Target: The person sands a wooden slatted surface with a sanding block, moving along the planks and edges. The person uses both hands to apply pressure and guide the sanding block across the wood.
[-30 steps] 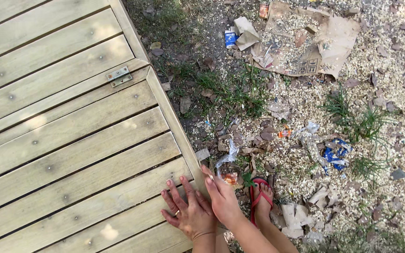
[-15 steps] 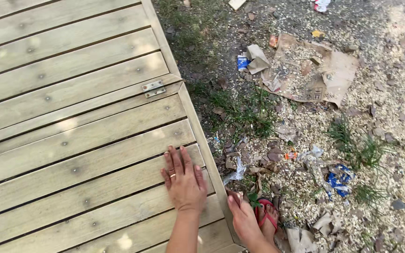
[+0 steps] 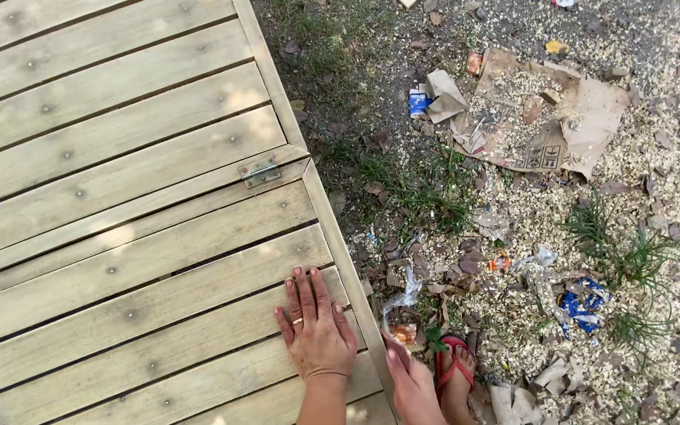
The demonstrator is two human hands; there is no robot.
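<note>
Left hand (image 3: pixel 315 329): lay flat on the deck (image 3: pixel 120 228), palm down, fingers spread and open, holding nothing; a ring showed on one finger. A second before it had sat lower, close to the frame's bottom edge, so it had slid up the boards.
Right hand (image 3: pixel 411 382): hung off the deck's edge (image 3: pixel 340 236), just beside the trim board, fingers loosely straight; I could not tell whether its grip held anything. Earlier it had been near the litter; half a second ago it had dropped low, and it was back near the edge.
Deck: pale wooden boards with a small metal hinge (image 3: pixel 260 171) on the seam between two panels.
Ground: sawdust, grass, torn cardboard (image 3: pixel 584 118), a clear wrapper (image 3: pixel 401 303) just beside the right hand, blue scraps (image 3: pixel 580 303) well apart.
Foot: in a red sandal (image 3: pixel 454 366), near the right hand.
Meaning: the work seemed to have moved from the litter to the panel's edge.
</note>
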